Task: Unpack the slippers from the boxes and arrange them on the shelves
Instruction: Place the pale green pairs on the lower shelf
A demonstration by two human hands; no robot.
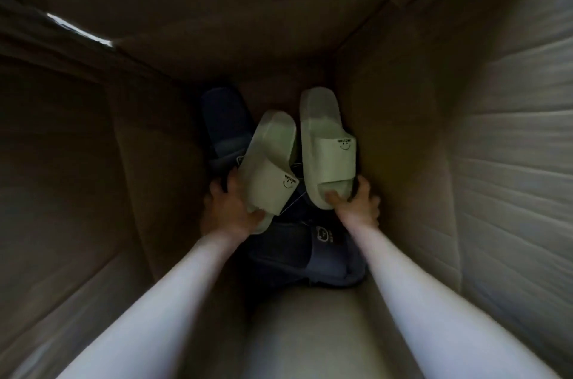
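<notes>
Carton (403,130) — green slippers (325,143) (navy slippers (294,254) beneath)

We look down into a deep cardboard box (403,118), our pale sleeves (161,301) reaching towards its bottom. Our left hand (235,211) grips one pale green slipper (271,158) by its toe end, and our right hand (356,203) grips the second green slipper (325,143) the same way. Each strap bears a small smiley face. Dark blue slippers (297,254) lie under and behind them
</notes>
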